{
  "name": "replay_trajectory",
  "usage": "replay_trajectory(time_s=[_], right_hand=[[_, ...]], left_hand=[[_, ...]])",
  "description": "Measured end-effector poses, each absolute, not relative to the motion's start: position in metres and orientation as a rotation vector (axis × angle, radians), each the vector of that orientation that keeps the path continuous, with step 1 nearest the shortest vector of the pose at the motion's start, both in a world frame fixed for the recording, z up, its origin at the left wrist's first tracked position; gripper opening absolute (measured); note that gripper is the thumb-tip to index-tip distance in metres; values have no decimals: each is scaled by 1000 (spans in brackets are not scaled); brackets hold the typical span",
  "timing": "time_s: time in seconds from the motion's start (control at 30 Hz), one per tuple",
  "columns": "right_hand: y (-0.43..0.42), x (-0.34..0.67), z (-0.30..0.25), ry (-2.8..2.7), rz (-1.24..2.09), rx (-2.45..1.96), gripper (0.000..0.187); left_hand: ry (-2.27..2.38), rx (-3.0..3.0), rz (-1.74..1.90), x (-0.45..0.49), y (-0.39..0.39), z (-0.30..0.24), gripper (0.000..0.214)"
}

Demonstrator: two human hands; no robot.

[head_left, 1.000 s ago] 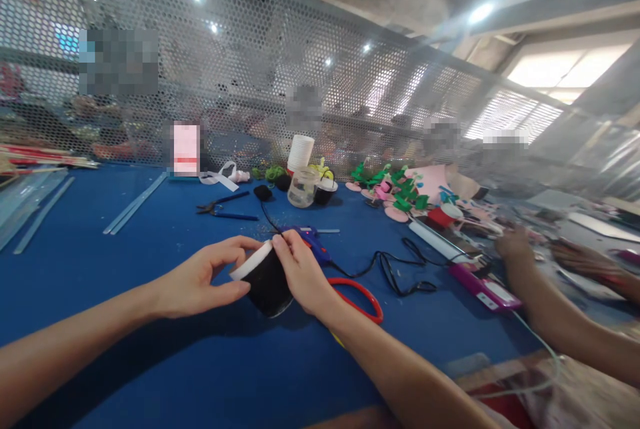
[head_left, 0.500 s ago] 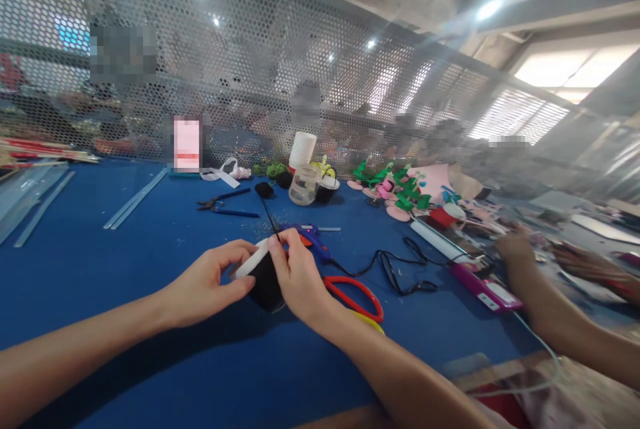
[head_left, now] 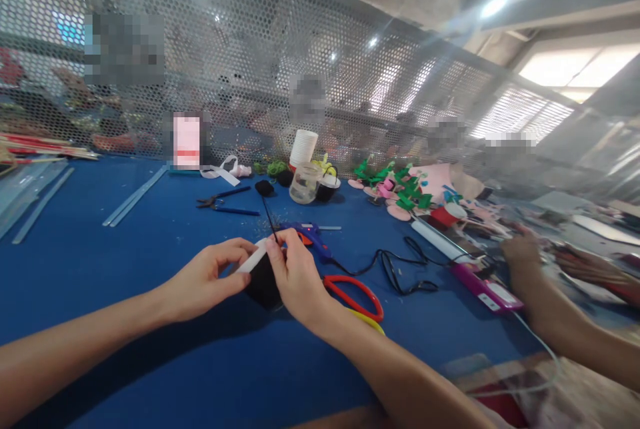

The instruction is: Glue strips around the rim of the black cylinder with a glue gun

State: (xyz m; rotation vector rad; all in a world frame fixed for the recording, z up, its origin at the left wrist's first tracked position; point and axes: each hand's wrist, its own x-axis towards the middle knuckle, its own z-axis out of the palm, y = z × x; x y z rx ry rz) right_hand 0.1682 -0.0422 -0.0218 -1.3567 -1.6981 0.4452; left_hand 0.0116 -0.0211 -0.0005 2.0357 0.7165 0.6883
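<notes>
My left hand [head_left: 205, 279] grips a black spool with a white rim [head_left: 260, 276] just above the blue table [head_left: 125, 262]. My right hand [head_left: 295, 276] is pressed against the spool's other side, and its thumb and forefinger pinch a thin black thread [head_left: 268, 216] that runs up and away toward a small black lump [head_left: 264, 187] farther back. Red-handled scissors [head_left: 357, 292] lie just right of my right wrist. A blue glue gun [head_left: 313, 237] lies behind my hands.
Pliers [head_left: 223, 204], a clear jar [head_left: 303, 186], a white cup stack [head_left: 303, 148] and green and pink craft pieces [head_left: 400, 192] lie beyond. A black cord [head_left: 395, 269] loops at right. Another person's hand [head_left: 523, 252] works at right beside a pink box [head_left: 483, 286]. A perforated screen [head_left: 300, 69] closes the back.
The spool has tipped so less of its black side shows. My right fingers have slid up to its rim and pinch the thread. The other person's hand has shifted slightly right.
</notes>
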Motion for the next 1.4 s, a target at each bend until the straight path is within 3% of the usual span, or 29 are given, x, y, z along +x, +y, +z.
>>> replay_trajectory(time_s=[0.43,0.93,1.23,1.4], right_hand=[[-41,168,-24,-1710,424,-1347,14],[-46,160,-27,-1792,370,-1343,12],[-40,168,-19,-1509,915,-1185,15],[-39,171,-20,-1433,966,-1173,18]], left_hand=[[808,2020,650,14,-22,0,7],[989,2022,606,19,-28,1,16],[916,1949,616,18,-25,-4,13],[896,1896,612,16,-21,-9,14]])
